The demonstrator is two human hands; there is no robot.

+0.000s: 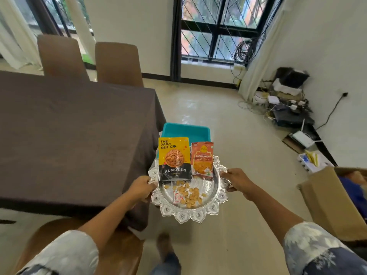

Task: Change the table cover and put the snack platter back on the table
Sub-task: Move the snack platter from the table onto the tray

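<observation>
Lower centre: left hand [142,187] & right hand [236,182] each gripped opposite rims of the snack platter [190,214], off the table, just right of the dark table cover [69,135]. Risk: a tilt could've slid the almonds pouch [174,157], garlic packet [202,159] & loose nuts [191,195] off. Behind it sat a teal tub [186,131], contents hidden.

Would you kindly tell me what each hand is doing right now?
Left hand: grips the left rim of the silver platter.
Right hand: grips the platter's right rim.
</observation>
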